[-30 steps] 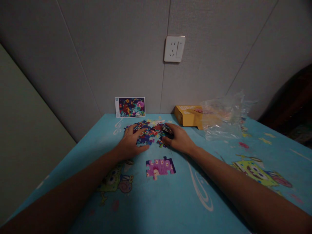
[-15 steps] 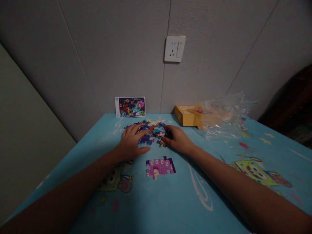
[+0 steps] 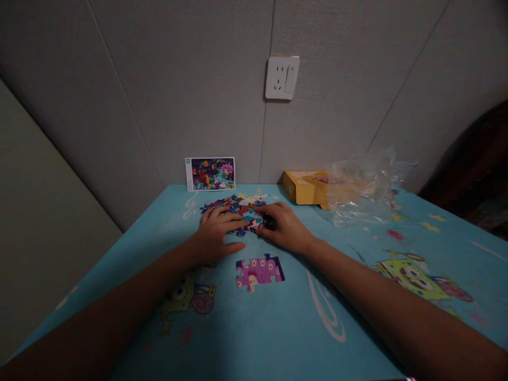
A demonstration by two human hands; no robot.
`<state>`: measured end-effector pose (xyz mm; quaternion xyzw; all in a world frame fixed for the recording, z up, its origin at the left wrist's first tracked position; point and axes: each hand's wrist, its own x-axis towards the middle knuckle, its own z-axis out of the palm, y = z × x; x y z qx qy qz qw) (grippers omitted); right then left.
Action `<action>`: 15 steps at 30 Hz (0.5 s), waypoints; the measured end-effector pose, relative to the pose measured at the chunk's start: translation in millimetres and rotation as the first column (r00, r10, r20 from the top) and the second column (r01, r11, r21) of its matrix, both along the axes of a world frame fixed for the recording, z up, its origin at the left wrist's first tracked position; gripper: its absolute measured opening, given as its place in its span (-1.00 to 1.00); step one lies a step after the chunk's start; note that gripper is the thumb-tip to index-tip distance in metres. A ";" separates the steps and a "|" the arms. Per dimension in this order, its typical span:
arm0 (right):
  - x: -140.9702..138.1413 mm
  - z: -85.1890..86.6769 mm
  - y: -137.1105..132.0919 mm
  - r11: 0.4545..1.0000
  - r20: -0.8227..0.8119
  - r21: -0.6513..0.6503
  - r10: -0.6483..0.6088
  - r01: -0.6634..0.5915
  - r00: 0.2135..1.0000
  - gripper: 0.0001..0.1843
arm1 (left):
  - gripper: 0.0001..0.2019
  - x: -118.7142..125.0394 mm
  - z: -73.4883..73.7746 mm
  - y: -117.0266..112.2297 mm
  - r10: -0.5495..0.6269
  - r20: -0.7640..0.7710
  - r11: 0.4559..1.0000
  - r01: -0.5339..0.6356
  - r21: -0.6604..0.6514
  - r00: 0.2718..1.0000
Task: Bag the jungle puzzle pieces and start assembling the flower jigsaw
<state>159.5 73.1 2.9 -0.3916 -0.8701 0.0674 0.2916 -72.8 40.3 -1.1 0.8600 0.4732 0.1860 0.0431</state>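
A heap of loose jigsaw puzzle pieces [image 3: 242, 202] in many colours lies toward the back of the table. My left hand [image 3: 214, 233] rests on the heap's near left side, fingers spread and thumb stretched to the right. At the heap's right edge is my right hand [image 3: 288, 227], its thumb and forefinger curved but apart, touching the pieces. Dark shade between them hides what lies under the palm. Nearer me, a joined section of pink-purple puzzle pieces [image 3: 262, 271] lies flat, apart from both hands.
A picture card [image 3: 213, 174] leans on the wall behind the heap. To the right, a yellow box [image 3: 305, 190] lies partly behind a crumpled clear plastic bag [image 3: 361, 193]. A blue cartoon-patterned cover [image 3: 254, 333] spreads over the table. A white socket [image 3: 282, 78] is on the wall.
My right hand has shifted slightly left, drawing in against the heap, and pieces at its fingertips have moved. The left hand stays nearly in place. The joined section has not moved.
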 end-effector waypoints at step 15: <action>-4.6 6.1 -9.9 0.990 -0.145 0.082 0.125 -0.114 0.981 -0.63 | -0.58 2.8 3.7 2.7 0.027 0.199 0.965 -0.077 0.249 0.980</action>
